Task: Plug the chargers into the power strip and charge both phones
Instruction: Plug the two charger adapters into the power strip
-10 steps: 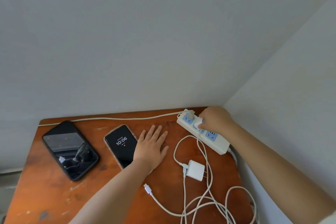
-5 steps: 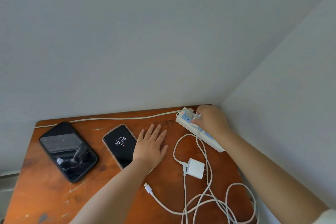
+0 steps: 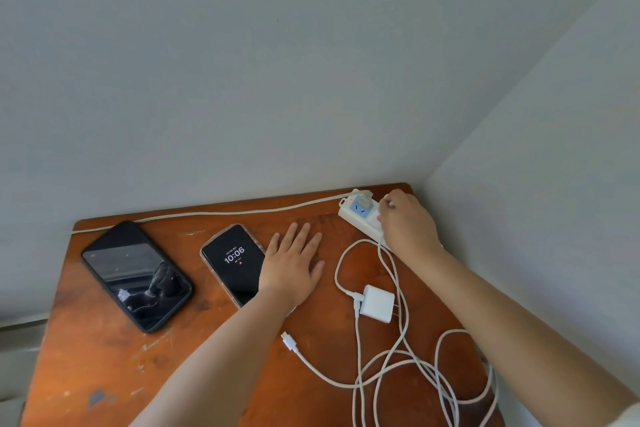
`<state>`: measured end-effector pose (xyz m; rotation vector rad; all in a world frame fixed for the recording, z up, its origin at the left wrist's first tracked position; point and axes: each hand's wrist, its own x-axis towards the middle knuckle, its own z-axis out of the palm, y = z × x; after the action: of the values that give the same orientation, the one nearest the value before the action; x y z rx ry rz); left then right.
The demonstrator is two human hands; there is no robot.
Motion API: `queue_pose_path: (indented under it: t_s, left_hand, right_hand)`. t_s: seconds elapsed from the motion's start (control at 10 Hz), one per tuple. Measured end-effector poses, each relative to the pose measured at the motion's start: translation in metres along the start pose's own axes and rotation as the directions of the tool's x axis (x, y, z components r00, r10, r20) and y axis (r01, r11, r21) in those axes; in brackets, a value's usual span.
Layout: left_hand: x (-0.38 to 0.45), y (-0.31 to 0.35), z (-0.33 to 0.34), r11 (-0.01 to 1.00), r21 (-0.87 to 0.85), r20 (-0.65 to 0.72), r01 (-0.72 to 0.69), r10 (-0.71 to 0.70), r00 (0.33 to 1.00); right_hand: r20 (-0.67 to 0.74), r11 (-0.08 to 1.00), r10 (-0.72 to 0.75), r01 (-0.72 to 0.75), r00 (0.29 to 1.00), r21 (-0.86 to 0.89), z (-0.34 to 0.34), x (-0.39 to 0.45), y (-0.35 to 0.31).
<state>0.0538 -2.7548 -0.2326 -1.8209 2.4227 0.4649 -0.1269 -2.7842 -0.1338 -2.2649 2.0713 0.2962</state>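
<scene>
A white power strip (image 3: 360,211) with blue sockets and a red light lies at the table's far right corner. My right hand (image 3: 407,224) is closed over its middle, gripping a white charger at a socket; the charger is almost wholly hidden by the fingers. A second white charger (image 3: 376,304) lies loose on the table with its cable attached. A free cable plug (image 3: 289,340) lies near my left forearm. My left hand (image 3: 292,265) rests flat on the table, fingers spread, beside a phone (image 3: 235,263) showing 10:06. A larger dark phone (image 3: 136,276) lies further left.
The wooden table (image 3: 104,374) stands in a corner between two grey walls. The strip's own cord (image 3: 207,213) runs along the back edge. Tangled white cables (image 3: 408,374) loop over the table's right front.
My right hand has shifted slightly along the power strip, still pressing the charger there. The view has moved a little. My left hand stays flat.
</scene>
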Motion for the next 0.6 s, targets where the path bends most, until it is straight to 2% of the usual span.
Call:
queue_pose_path:
  t_s: [0.3, 0.6]
  left_hand:
    - [0.001, 0.0, 0.001, 1.0, 0.01, 0.004, 0.002, -0.002, 1.0]
    - [0.001, -0.001, 0.002, 1.0, 0.012, 0.009, -0.003, 0.003, 1.0]
  right_hand:
    - [0.047, 0.993, -0.022, 0.028, 0.999, -0.118, -0.006, 0.001, -0.002]
    - [0.127, 0.989, -0.032, 0.05, 0.991, -0.138, -0.015, 0.014, -0.008]
